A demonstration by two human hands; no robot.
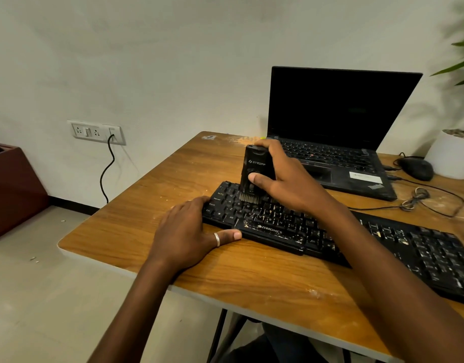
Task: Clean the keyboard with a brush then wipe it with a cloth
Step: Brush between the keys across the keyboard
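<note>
A black keyboard [409, 247] speckled with pale crumbs lies slantwise across the wooden table [252, 281]. My right hand [286, 179] grips a black brush [255, 166] held upright, its bristles pressed onto the keys at the keyboard's left end. My left hand [189, 231] rests flat on the table and holds the keyboard's left front corner, with the thumb along its front edge and a ring on that thumb. No cloth is in view.
An open laptop [338, 127] with a dark screen stands behind the keyboard. A black mouse [417, 169], loose cables [419, 197] and a white plant pot [451, 155] sit at the right rear. A wall socket [96, 132] with a hanging cable lies left. Crumbs dot the tabletop.
</note>
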